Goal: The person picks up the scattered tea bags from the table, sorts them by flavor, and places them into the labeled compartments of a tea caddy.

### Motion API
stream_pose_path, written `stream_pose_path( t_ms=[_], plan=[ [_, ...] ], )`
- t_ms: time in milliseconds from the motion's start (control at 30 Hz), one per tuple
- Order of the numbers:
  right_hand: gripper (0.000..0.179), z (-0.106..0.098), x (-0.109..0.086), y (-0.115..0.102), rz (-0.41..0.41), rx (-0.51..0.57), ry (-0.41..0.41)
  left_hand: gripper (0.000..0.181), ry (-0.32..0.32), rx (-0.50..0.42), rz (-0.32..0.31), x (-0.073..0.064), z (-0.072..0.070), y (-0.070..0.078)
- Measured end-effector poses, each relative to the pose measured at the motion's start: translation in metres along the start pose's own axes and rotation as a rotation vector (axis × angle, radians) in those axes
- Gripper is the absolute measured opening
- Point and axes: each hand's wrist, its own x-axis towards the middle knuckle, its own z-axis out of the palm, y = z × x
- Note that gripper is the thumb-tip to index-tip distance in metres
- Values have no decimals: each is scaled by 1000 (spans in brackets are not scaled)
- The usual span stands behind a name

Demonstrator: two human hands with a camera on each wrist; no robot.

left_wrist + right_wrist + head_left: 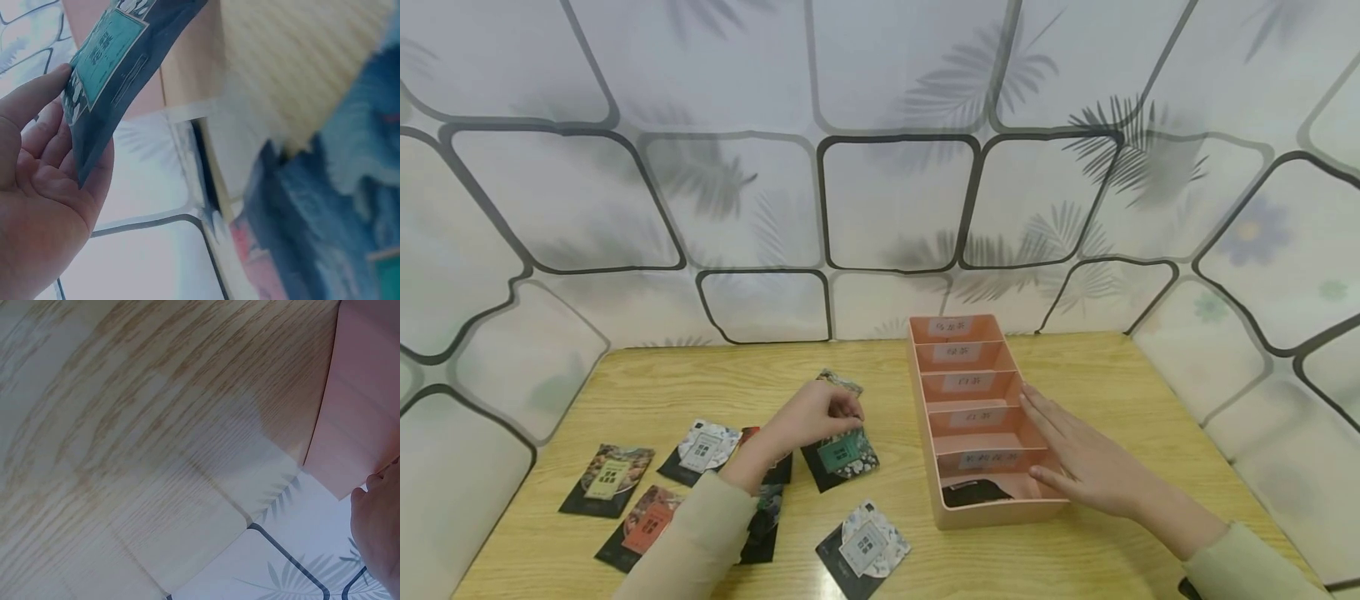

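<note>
Wood-grain bench [880, 358], a leaf-printed wall covering [895, 204] along its far edge. Packets lie scattered over the left and middle: a yellow-labelled packet [606, 482] by the left edge, a red-labelled packet [646, 523] just nearer, a white-patterned packet [702, 452] beyond that. Another pale packet [863, 546] lies toward the near edge, left of the organizer. Left sleeve [707, 529] and wrist block part of the red-labelled one and of some dark packets [763, 529]; how many, cannot tell. One further packet [842, 380] shows past the knuckles, toward the far edge.

Pink organizer [929, 492] right of centre, its length running toward the far edge. Five compartments, each with a handwritten label. Nearest compartment holds a dark packet [973, 493], flat; floors of the farthest ones hidden.

Hands: left hand [811, 414] bent at the wrist, pinching the green-labelled packet [842, 454] between thumb and fingers, mid-bench, left of the organizer. Right hand [1086, 462] grasps nothing; extended fingers rest against the organizer's right side, thumb by the nearest compartment.
</note>
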Motion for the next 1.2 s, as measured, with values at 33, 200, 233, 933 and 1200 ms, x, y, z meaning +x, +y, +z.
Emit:
stream_pose_path(
  t_ms=[33, 200, 233, 933, 1200],
  plan=[
    [85, 0, 0, 0, -1, 0, 1, 6, 9, 2, 1, 0, -1, 2],
    [86, -1, 0, 0, -2, 9, 5, 6, 59, -11, 25, 2, -4, 8],
    [86, -1, 1, 0, 1, 12, 3, 6, 71, -13, 31, 2, -5, 9],
    [87, -2, 0, -1, -1, -2, 7, 4, 344, -109, 101, 9, -11, 49],
    [86, -3, 1, -2, -3, -3, 11, 4, 449, -182, 138, 18, -2, 66]
  ],
)
